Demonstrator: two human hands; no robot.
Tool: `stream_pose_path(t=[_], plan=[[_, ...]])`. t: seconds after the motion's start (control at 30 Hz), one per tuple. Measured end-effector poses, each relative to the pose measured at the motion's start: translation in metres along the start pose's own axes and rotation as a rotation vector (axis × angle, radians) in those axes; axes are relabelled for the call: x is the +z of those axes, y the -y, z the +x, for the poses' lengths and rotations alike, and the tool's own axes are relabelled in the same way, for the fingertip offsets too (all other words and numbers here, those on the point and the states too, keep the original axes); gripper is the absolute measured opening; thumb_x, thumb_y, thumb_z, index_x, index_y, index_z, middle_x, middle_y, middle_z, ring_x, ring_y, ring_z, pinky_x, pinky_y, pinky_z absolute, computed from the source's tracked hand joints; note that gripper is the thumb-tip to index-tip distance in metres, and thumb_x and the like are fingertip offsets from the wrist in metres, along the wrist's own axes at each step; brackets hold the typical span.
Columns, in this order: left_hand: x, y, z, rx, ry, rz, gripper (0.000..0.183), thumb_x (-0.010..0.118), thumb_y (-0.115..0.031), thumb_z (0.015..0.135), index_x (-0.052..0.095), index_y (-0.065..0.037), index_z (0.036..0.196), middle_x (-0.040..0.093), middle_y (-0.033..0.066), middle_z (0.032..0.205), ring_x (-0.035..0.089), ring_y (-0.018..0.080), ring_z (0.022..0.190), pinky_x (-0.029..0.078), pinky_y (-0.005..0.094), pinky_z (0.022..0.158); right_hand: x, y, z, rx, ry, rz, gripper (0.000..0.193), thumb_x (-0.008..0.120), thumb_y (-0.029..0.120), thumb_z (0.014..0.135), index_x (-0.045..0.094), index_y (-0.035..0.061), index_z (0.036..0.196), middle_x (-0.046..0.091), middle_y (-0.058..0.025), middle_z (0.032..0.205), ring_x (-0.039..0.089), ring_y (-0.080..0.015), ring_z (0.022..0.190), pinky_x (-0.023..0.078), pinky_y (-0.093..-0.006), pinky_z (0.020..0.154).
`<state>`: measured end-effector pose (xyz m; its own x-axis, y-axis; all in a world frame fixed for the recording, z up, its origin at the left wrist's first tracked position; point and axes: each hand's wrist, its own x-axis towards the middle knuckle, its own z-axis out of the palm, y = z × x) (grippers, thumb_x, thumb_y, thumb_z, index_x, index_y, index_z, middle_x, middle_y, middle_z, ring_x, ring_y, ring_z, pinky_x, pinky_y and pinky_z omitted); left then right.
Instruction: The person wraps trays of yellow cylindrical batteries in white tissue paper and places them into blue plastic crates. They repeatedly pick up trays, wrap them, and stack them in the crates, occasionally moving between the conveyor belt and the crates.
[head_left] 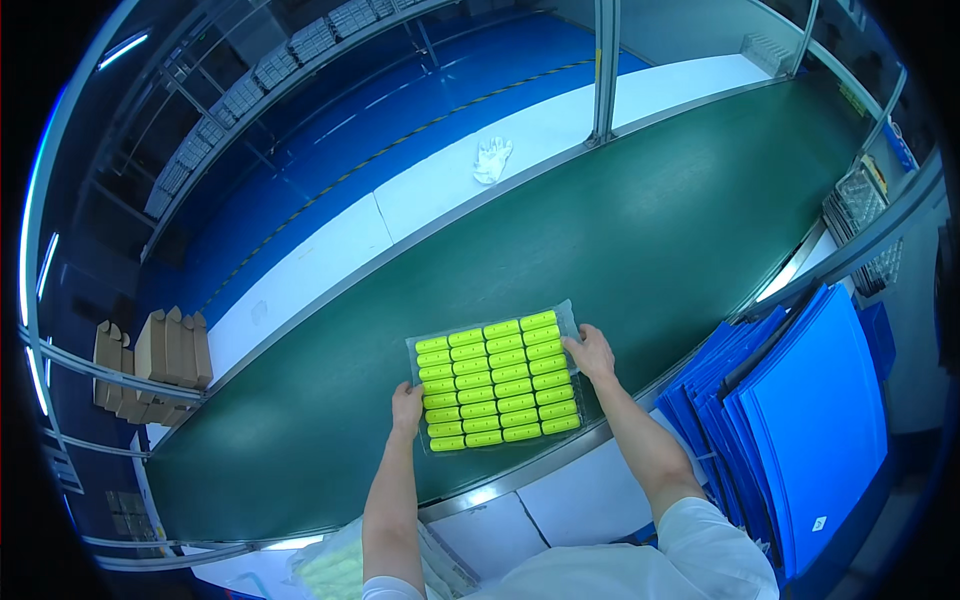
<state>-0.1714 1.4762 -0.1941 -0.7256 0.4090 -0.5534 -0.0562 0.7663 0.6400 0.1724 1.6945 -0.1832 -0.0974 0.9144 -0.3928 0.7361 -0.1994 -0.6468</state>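
Overlying the green belt (650,225) near its front edge, the clear tray (566,317) of yellow-green cylinders (513,388) is gripped at its left edge by the left hand (407,408) and near its far right corner by the right hand (592,353); whether it is lifted cannot be told; since the right hand is set farther forward, the tray could be twisted by an uneven lift; cylinders could then be spilled if the thin-looking rim is flexed.

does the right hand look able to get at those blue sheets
Probably yes, if it lets go: the right hand seems to hold the edge of the clear tray, but the blue sheets stand beside the right forearm, with nothing visible blocking the way.
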Motion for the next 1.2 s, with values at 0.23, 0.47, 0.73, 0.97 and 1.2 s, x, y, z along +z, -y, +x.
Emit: stream_pose_path(t=[0.23,0.47,0.73,0.97,1.2], plan=[[-0.008,-0.005,0.018,-0.159,0.096,-0.019,0.028,0.057,-0.017,0.089,0.066,0.005,0.103,0.065,0.0112,0.089,0.058,0.0193,0.077,0.044,0.0349,0.067,0.014,0.007,0.012,-0.027,0.248,-0.212,0.036,0.054,0.029,0.087,0.067,0.0061,0.111,0.068,-0.0199,0.11,0.063,-0.0402,0.107,0.049,-0.0513,0.092],[-0.035,-0.032,-0.026,-0.021,-0.043,-0.041,0.038,0.049,-0.026,0.093,0.068,0.006,0.1,0.067,0.0096,0.087,0.057,0.0203,0.074,0.043,0.0367,0.068,0.013,0.01,0.013,-0.309,0.114,0.158,0.025,0.057,0.022,0.092,0.065,0.001,0.103,0.067,-0.0218,0.102,0.063,-0.039,0.101,0.049,-0.0442,0.088],[-0.151,-0.075,-0.108,-0.047,0.015,-0.156,0.035,0.044,-0.027,0.098,0.067,0.0,0.1,0.067,0.0091,0.086,0.059,0.0189,0.064,0.046,0.0354,0.06,-0.033,0.117,-0.018,-0.588,0.317,0.059,0.03,0.049,0.027,0.095,0.054,-0.0023,0.1,0.066,-0.0285,0.099,0.061,-0.0468,0.099,0.047,-0.0529,0.085],[-0.266,-0.088,-0.246,-0.019,0.059,-0.325,0.037,0.041,-0.028,0.101,0.063,-0.001,0.115,0.07,0.0107,0.091,0.065,0.0211,0.069,0.051,0.0374,0.06,-0.05,0.192,-0.083,-0.65,0.5,0.236,0.022,0.056,0.023,0.094,0.058,0.0017,0.099,0.067,-0.013,0.095,0.066,-0.0272,0.094,0.048,-0.0431,0.08],[-0.374,-0.007,-0.347,0.018,-0.108,-0.616,0.037,0.039,-0.023,0.101,0.06,0.001,0.121,0.07,0.0112,0.1,0.067,0.0218,0.082,0.054,0.0366,0.073,-0.055,0.247,-0.251,-0.287,1.194,0.672,0.035,0.06,0.027,0.097,0.062,-0.0037,0.114,0.067,-0.0101,0.103,0.067,-0.0174,0.09,0.057,-0.0335,0.08]])
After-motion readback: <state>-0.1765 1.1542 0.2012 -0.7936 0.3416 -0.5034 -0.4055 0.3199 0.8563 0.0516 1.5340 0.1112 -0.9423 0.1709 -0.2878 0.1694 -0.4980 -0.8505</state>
